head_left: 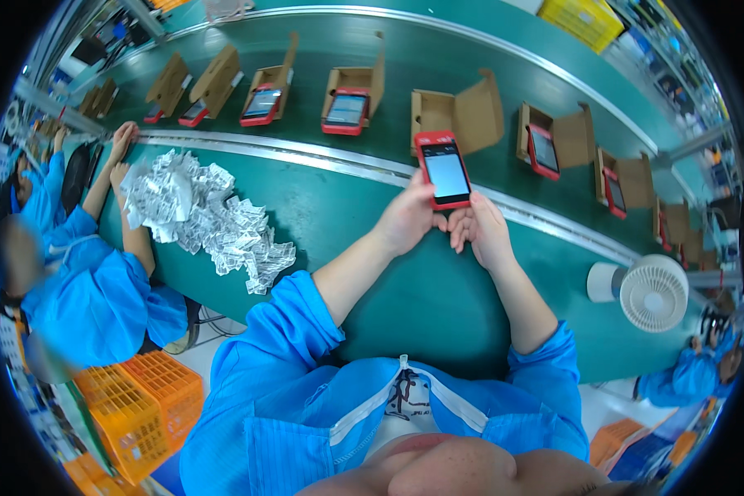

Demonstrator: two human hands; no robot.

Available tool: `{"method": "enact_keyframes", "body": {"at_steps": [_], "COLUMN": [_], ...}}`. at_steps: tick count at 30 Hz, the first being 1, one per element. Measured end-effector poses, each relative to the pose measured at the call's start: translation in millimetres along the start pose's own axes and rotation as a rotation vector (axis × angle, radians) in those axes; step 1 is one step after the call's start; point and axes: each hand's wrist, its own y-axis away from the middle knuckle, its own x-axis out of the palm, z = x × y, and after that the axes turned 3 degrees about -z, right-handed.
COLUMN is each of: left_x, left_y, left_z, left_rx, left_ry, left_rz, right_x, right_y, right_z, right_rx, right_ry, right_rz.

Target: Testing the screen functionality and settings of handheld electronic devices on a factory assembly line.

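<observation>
A red handheld device with a lit screen (446, 172) is held upright between my two hands, over the near rail of the belt. My left hand (407, 217) grips its lower left side, with the thumb along the edge. At its lower right corner my right hand (484, 230) has the thumb on the edge and the fingers curled below. Just beyond the device stands an open brown cardboard box (432, 112) with its lid raised. The device hides part of this box's front.
Several open boxes with red devices, such as this box (347, 78), line the green belt (306, 50). A pile of small clear packets (207, 211) lies left on the table. A white fan (653, 293) stands right. A co-worker (99, 281) sits left near orange crates (140, 405).
</observation>
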Motion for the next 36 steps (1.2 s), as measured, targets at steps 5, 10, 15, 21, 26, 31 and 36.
{"method": "enact_keyframes", "body": {"at_steps": [5, 10, 15, 21, 26, 31, 36], "left_x": [8.9, 2.2, 14.5, 3.4, 5.5, 4.4, 3.6], "left_y": [-2.5, 2.0, 1.6, 9.5, 17.5, 5.9, 3.8], "left_z": [18.4, 27.6, 20.3, 25.7, 21.8, 37.8, 38.2], "left_rx": [0.019, 0.045, 0.054, 0.325, 0.33, 0.31, 0.333], "left_ry": [-0.363, -0.601, -1.075, -1.242, -1.282, -1.238, -1.222], "left_rz": [0.054, 0.088, 0.181, 0.163, 0.168, 0.203, 0.172], "right_x": [-4.0, -10.3, -45.0, -12.0, 56.7, 88.7, 81.0], "right_y": [-25.6, -55.0, -62.0, -40.7, -48.5, -102.0, -153.5], "right_z": [17.9, 33.3, 27.8, 62.7, 59.5, 28.9, 12.3], "right_rx": [0.002, 0.183, 0.185, 0.167, 0.228, 0.242, 0.355], "right_ry": [-0.048, -0.03, -0.13, 0.661, 0.659, 0.668, 0.116], "right_rz": [-0.115, -0.171, -0.081, -0.3, 0.058, 0.081, 0.039]}}
